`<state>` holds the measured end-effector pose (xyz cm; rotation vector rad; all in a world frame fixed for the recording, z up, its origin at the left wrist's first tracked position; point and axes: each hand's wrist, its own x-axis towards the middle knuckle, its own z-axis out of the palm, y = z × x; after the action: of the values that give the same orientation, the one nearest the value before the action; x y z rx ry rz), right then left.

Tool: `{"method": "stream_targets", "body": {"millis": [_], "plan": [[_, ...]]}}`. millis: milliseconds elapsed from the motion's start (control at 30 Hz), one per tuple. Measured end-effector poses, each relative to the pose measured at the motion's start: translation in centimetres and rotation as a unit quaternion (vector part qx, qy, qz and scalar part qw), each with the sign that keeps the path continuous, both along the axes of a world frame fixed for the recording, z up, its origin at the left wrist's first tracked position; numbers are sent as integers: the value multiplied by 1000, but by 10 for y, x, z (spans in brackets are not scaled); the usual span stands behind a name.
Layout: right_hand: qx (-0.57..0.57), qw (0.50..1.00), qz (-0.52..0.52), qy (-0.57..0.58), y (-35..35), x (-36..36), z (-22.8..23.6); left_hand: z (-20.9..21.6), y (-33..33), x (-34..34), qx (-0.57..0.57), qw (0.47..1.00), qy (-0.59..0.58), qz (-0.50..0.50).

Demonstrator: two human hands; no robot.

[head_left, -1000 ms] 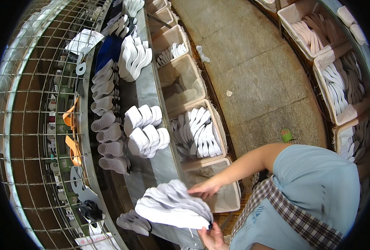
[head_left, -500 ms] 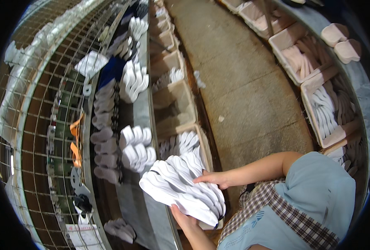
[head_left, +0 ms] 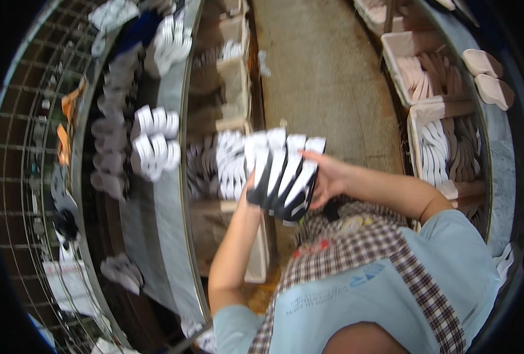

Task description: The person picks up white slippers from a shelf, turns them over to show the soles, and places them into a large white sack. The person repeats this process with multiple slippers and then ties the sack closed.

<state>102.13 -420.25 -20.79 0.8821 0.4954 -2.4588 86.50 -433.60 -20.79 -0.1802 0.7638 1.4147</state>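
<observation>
A bundle of insoles [head_left: 283, 172], with white faces and black at their lower ends, is held up in front of my chest. My left hand [head_left: 252, 190] grips its left side, fingers mostly hidden behind the bundle. On the right side, my right hand [head_left: 329, 179] has its thumb on the insoles and its other fingers beneath. The pieces lie overlapped in several rows. Just left of the bundle, white insoles [head_left: 231, 162] and grey ones [head_left: 201, 168] fill a beige crate.
To the left runs a grey bench [head_left: 170, 236] carrying white stacks [head_left: 155, 147] and grey insoles [head_left: 109, 150]. A wire mesh [head_left: 23, 194] stands beyond it. Across the concrete aisle [head_left: 321, 76], beige crates [head_left: 412, 118] hold pink, white and brown insoles under another bench [head_left: 501, 159].
Both hands have turned the bundle upright and drawn it closer to my body, so black ends now show. My view has shifted, and the left bench appears farther left.
</observation>
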Motion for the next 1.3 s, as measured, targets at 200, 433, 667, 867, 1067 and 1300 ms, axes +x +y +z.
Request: {"method": "stream_targets", "body": {"millis": [200,433,667,867,1067,1300], "plan": [[-10,1000,-19,-18,-1,10,-4,7,-1,15,-9,999,-40,-2],[-17,1000,-2,-17,-2,6,-6,13,-7,18,10,999,-15,47],[-32,999,23,4,0,4,-11,27,-12,4,-118,741,-625,215],[-32,999,16,1,-1,3,-10,41,-16,1,-159,492,-833,195],[-50,998,27,12,-1,1,-14,40,-17,0,-172,506,-822,198],[83,990,15,113,-2,-4,0,7,-35,14,-74,981,155,85]]}}
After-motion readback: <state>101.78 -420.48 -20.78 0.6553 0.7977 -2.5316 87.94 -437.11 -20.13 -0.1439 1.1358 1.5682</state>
